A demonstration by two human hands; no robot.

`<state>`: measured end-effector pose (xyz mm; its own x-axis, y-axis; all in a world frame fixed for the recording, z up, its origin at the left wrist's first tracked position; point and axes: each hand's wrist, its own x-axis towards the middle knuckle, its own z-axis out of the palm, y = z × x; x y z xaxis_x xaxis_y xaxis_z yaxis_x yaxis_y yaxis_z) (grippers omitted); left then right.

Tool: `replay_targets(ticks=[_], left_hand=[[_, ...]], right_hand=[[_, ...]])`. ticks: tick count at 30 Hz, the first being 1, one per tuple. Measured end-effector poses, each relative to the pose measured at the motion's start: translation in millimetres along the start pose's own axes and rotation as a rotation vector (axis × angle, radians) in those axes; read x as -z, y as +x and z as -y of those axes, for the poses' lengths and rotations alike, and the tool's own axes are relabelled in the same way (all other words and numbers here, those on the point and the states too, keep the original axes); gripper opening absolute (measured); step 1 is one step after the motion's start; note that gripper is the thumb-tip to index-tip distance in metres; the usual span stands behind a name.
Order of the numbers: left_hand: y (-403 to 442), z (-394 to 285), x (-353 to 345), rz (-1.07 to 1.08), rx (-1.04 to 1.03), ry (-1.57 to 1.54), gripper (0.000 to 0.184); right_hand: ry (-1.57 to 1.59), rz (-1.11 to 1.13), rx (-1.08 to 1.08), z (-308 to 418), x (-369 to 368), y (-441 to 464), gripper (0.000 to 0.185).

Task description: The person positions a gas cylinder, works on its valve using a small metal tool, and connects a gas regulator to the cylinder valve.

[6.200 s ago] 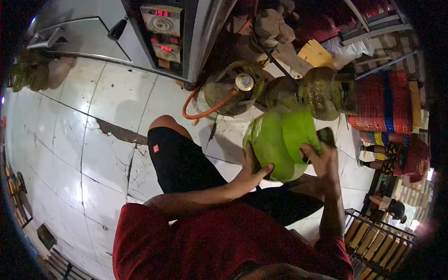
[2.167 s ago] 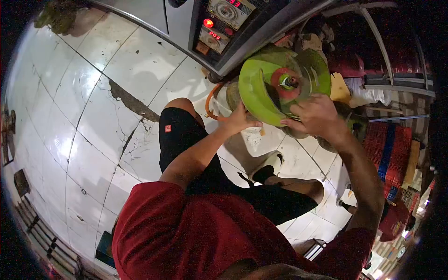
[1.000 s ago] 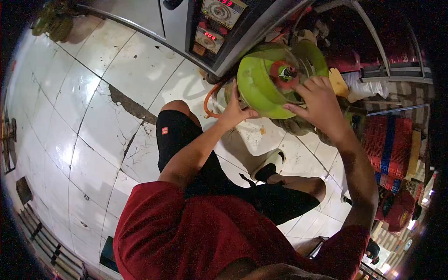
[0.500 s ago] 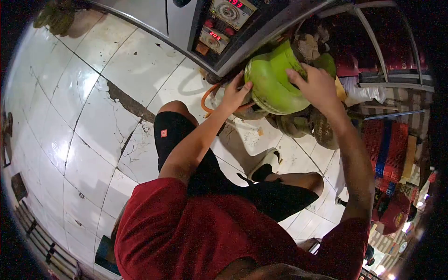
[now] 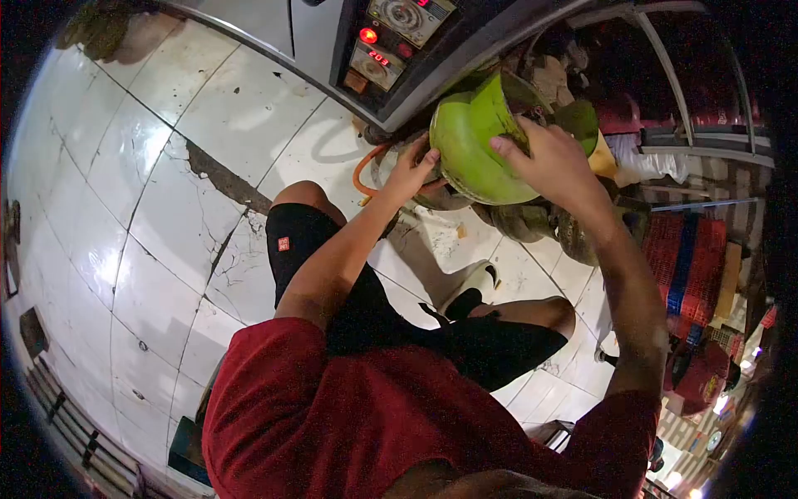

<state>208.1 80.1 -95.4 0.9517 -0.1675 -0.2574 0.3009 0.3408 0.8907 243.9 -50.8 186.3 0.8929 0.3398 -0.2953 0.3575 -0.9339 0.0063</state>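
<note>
A green gas cylinder [image 5: 462, 148] is tilted between my two hands beside the oven-like cabinet. My left hand [image 5: 409, 173] is pressed to its left side, thumb toward the cylinder. Around the right side curls my right hand [image 5: 550, 163], its thumb lying on the green metal and its other fingers partly hidden behind. An orange hose [image 5: 359, 176] loops on the floor just left of my left hand. Below and behind the cylinder sit more dull, dirty round cylinders [image 5: 522, 223], partly covered.
The cabinet's control panel [image 5: 391, 50] with red digits and dials stands just ahead. Red crates [image 5: 683, 266] are stacked at the right, near a metal-framed rack [image 5: 665, 75]. White tiles [image 5: 166, 224], cracked in places, cover the floor at the left.
The gas cylinder has tilted and shifted slightly left, with both hands moving along on it. A red lamp on the control panel now glows.
</note>
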Motion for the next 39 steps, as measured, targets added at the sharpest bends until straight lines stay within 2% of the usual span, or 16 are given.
replay_targets(ticks=[7,15,18,23,26,29,32,39], left_hand=[[5,13,3,0.025,0.041,-0.095,0.080],[-5,6,10,0.071,0.005,-0.144,0.088],[-3,11,10,0.101,-0.019,-0.153,0.089],[-4,10,7,0.133,-0.071,-0.210,0.090],[-5,6,5,0.139,-0.081,-0.203,0.091],[-6,2,5,0.132,-0.074,-0.145,0.092],[-9,1,7,0.148,-0.036,-0.151,0.103],[-8,25,7,0.148,-0.095,-0.147,0.107]], right_hand=[[-0.038,-0.002,0.030,6,1,-4,0.069],[-0.108,-0.066,-0.009,-2,-1,-7,0.058],[-0.105,-0.151,0.092,-7,-4,-10,0.054],[-0.085,-0.173,0.096,-3,-4,-17,0.052],[-0.073,-0.321,0.185,-7,-22,-18,0.051],[-0.091,-0.295,0.194,-10,-28,-17,0.049],[-0.105,-0.285,0.208,-10,-27,-21,0.048],[-0.086,-0.285,0.290,-19,-24,-30,0.047]])
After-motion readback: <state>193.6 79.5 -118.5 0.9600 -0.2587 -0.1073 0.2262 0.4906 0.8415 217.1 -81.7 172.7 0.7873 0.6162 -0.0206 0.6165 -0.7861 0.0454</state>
